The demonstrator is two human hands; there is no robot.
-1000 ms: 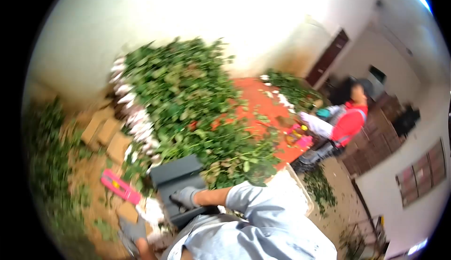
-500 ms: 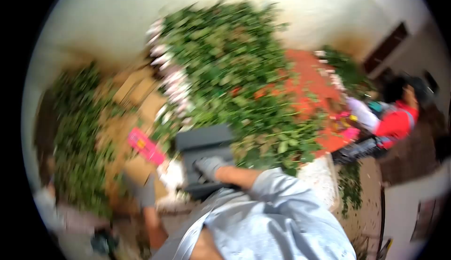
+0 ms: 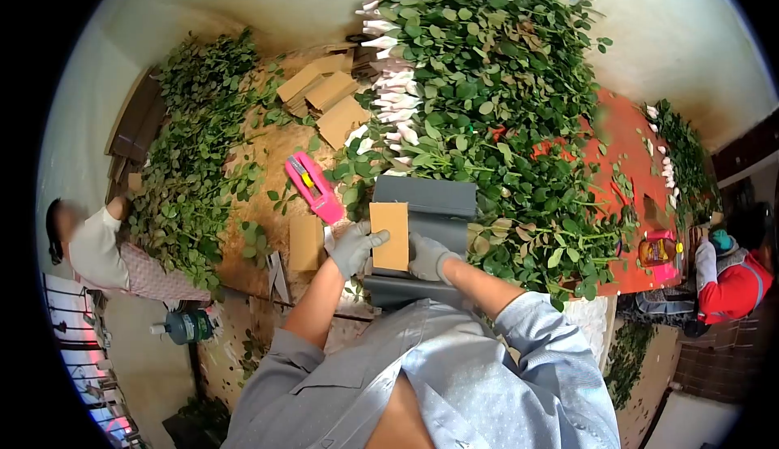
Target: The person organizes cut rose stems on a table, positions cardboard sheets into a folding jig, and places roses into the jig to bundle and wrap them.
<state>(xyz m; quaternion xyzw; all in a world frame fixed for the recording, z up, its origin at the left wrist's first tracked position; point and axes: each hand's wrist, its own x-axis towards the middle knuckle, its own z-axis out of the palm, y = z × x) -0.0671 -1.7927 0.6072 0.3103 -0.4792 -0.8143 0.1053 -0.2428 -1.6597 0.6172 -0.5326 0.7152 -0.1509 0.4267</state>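
A flat tan cardboard piece [image 3: 390,242] is held upright over a dark grey stand [image 3: 426,196] with a raised back and trough. My left hand [image 3: 354,251], in a grey glove, is closed on its left edge, thumb across the front. On the opposite edge is my right hand [image 3: 428,257], also gloved and closed on the cardboard, its fingertips partly hidden. Left of the stand lie a pink stapler-like tool [image 3: 314,188] and another cardboard piece [image 3: 306,243]. Scissors [image 3: 279,277] rest at the table's front edge.
Leafy stems [image 3: 495,68] with white-wrapped heads [image 3: 398,100] are piled behind the stand. More greenery [image 3: 203,141] and stacked cardboard [image 3: 324,92] lie to the left. One person [image 3: 101,246] is at far left, another in red [image 3: 734,291] at far right beside an amber bottle [image 3: 659,252].
My left hand has come from the left to the stand, now with a cardboard piece. My right hand has moved from the stand's trough to the cardboard's right edge. The view has shifted.
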